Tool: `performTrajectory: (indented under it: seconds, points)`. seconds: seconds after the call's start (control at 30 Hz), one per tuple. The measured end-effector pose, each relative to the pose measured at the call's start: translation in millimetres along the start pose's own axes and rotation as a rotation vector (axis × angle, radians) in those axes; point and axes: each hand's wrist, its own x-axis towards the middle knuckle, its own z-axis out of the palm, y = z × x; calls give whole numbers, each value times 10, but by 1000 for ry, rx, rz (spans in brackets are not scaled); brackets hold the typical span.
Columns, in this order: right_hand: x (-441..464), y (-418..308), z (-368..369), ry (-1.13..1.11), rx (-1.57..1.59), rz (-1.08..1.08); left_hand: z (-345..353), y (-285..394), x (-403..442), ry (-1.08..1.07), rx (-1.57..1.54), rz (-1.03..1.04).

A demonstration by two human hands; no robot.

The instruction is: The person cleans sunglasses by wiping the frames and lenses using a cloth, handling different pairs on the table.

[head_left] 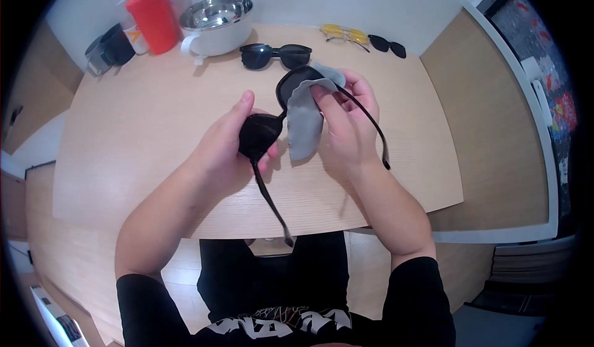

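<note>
A pair of black sunglasses (258,135) is held above the table, tilted, with both temples folded out toward me. My left hand (226,138) supports the lens on the left, its thumb raised and its fingers behind the frame. In my right hand (349,115) a grey cleaning cloth (304,127) is pinched around the other lens, thumb on the near side and fingers behind. Part of the cloth hangs down between the hands. The right temple passes in front of my right hand.
Along the back of the table (124,173) lie dark sunglasses (275,56), yellow-lensed glasses (344,34) and small black lenses (388,46). At the back left stand a white pot (218,34) with a steel inside, a red container (152,19) and dark cups (116,45).
</note>
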Motion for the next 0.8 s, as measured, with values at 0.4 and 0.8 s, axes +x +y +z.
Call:
performTrajectory:
  seconds: [0.4, 0.8]
  points:
    - [50, 138, -53, -107, 42, 131, -90, 73, 0, -82, 132, 70]
    - [16, 108, -52, -121, -5, 300, -33, -46, 5, 1, 64, 42]
